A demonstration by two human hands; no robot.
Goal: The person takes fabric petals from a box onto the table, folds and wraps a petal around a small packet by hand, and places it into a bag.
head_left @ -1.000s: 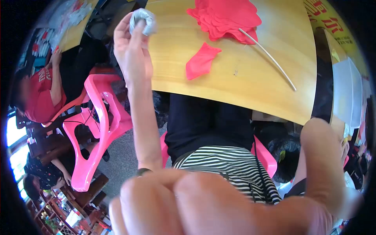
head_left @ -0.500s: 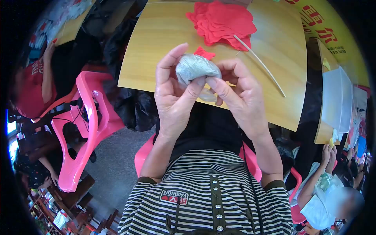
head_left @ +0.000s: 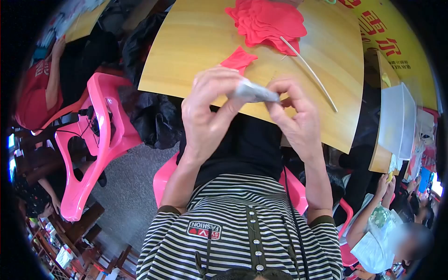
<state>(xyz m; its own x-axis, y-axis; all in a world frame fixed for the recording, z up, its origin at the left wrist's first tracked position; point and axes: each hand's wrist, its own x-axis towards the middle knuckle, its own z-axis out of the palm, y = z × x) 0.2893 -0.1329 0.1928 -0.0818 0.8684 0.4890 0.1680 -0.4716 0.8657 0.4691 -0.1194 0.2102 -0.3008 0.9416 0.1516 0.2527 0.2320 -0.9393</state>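
Observation:
Over the near edge of the table, a crinkled pale grey bundle (head_left: 255,92) with a shiny, plastic-like surface spans the space between my hands. My left hand (head_left: 207,109) grips its left end, thumb below and fingers curled above. At the tapered right end, the thumb and fingers of my right hand (head_left: 298,114) are pinched on it. What the bundle contains is hidden. Just beyond my left fingers lies a small piece of red cloth-like material (head_left: 239,60). Farther back sits a stack of red petal-shaped pieces (head_left: 268,23), with a thin white stick (head_left: 310,74) angled beside it.
The yellow wooden table (head_left: 182,56) reaches up to my lap. On the left stands a pink plastic chair (head_left: 105,121) near a black bag (head_left: 158,121). A clear plastic bin (head_left: 396,121) rests on another table at right, where a person (head_left: 380,228) sits.
The bundle has turned from a rounded lump to a flatter, edge-on shape. My left fingers have folded over it, and more of the small red piece shows.

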